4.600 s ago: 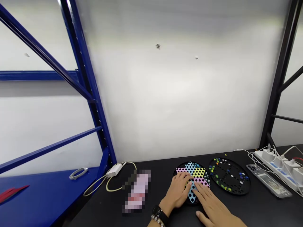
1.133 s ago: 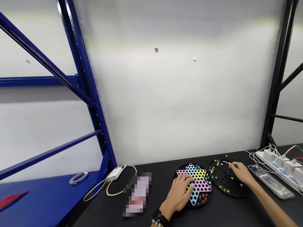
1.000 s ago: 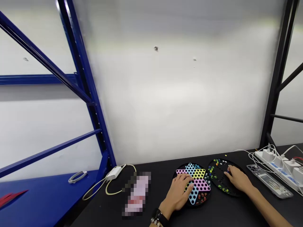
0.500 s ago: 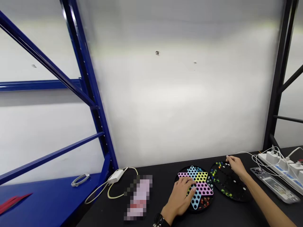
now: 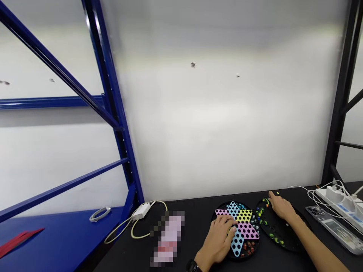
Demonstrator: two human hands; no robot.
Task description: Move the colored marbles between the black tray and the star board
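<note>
My left hand lies palm down on a Chinese checkers board, fingers stretched over its left side. The board is round and black, with a pink, blue and yellow star of holes. Coloured pieces, blue, white and red-orange, sit around the star's points. My right hand reaches across a black round tray beside the board, its fingers closed at the far rim; the grip is partly hidden. Several green, yellow and blue marbles lie along the tray's left side.
A phone and a white power strip with tangled cables stand at right. Left of the board are a blurred pink item and a white adapter with its cable. A blue rack rises at the left.
The view has shifted slightly. My right hand and the tray have come a little nearer, and a small yellow piece now shows beyond the far rim. My left hand stays on the board.
</note>
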